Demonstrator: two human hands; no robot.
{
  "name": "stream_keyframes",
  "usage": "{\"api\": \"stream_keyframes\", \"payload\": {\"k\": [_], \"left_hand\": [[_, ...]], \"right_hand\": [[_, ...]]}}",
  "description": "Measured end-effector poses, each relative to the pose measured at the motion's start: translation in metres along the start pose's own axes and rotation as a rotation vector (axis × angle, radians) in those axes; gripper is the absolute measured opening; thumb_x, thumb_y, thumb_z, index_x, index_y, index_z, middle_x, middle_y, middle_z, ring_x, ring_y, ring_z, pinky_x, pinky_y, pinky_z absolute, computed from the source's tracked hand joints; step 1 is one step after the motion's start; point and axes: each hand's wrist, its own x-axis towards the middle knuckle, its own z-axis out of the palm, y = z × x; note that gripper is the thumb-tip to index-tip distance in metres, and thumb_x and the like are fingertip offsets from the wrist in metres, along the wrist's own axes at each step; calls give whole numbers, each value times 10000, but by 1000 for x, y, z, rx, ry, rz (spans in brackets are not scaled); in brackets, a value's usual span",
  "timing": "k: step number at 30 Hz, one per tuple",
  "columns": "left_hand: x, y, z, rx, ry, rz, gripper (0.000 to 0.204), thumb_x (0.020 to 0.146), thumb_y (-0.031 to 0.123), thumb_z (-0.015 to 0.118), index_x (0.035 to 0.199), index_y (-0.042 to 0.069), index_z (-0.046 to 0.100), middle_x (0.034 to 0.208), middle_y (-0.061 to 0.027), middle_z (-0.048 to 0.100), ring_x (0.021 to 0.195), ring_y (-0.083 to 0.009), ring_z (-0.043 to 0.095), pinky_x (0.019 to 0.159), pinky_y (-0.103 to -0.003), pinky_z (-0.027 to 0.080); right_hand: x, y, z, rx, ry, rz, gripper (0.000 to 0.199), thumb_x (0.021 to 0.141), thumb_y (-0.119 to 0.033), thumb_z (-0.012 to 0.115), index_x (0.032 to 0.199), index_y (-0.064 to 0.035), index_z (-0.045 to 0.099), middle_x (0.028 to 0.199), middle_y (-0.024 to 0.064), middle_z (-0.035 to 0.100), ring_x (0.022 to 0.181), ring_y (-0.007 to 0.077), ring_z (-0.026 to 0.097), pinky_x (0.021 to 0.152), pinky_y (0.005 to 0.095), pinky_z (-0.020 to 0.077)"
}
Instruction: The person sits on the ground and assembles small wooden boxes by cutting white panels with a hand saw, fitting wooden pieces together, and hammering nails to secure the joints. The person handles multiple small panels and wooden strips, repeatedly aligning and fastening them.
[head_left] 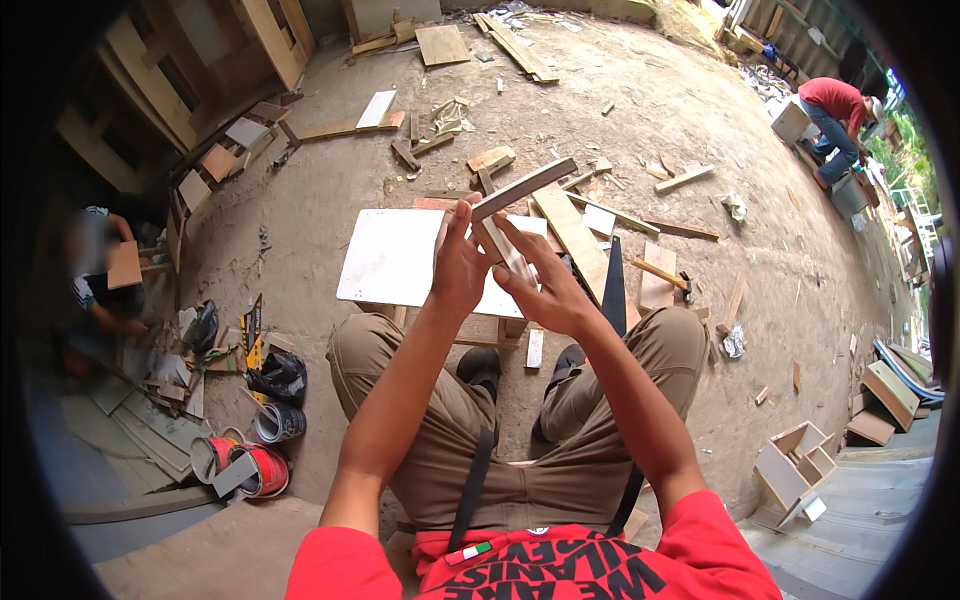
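Note:
Above a white board (pixel 385 255) in front of my knees, I hold two narrow wooden strips (pixel 526 188) that meet at an angle. One strip slants up to the right; the paler one runs down between my hands. My left hand (pixel 460 265) grips them near the corner, its fingers pointing up. Against the paler strip, my right hand (pixel 548 285) closes from the other side, with fingers and thumb pressed on it. How the strips are joined cannot be made out. A handsaw (pixel 614 290) stands by my right knee, with a hammer (pixel 665 276) just right of it.
Wood offcuts (pixel 685 179) and planks (pixel 572 235) litter the dirt floor. Paint buckets (pixel 264 471) and a black plastic bag (pixel 278 377) lie left. A small wooden box frame (pixel 795 470) sits right. One person (pixel 835 120) bends far right; another (pixel 105 265) sits left.

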Motion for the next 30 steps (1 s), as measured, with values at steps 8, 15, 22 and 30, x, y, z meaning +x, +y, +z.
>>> {"api": "stream_keyframes", "payload": {"k": [8,15,22,30], "left_hand": [[-16,5,16,73,23,84,533,1007,467,520,1333,53,443,1164,-126,599,1098,-224,610,951,-410,511],[-22,11,19,86,24,89,598,982,499,558,1351,45,432,1172,-113,592,1101,-212,610,951,-397,514],[-22,-3,12,106,97,48,654,974,570,527,1344,39,432,1200,-133,590,1112,-220,597,961,-388,500],[-23,-10,14,173,104,51,693,987,600,476,1367,24,409,1226,-123,559,1141,-205,567,988,-382,471]], "right_hand": [[-11,2,-1,86,-9,-24,718,912,-376,660,1530,-142,378,1383,206,478,1314,347,436,1099,440,341],[-12,-2,0,83,-4,-71,706,914,-350,660,1522,-118,387,1368,191,485,1294,327,437,1089,430,341],[-12,3,5,128,-4,23,707,926,-375,653,1527,-120,381,1329,211,482,1264,327,465,1071,399,365],[-12,15,3,127,-6,-22,739,928,-427,638,1543,-132,355,1297,213,511,1259,334,468,1066,417,368]]}}
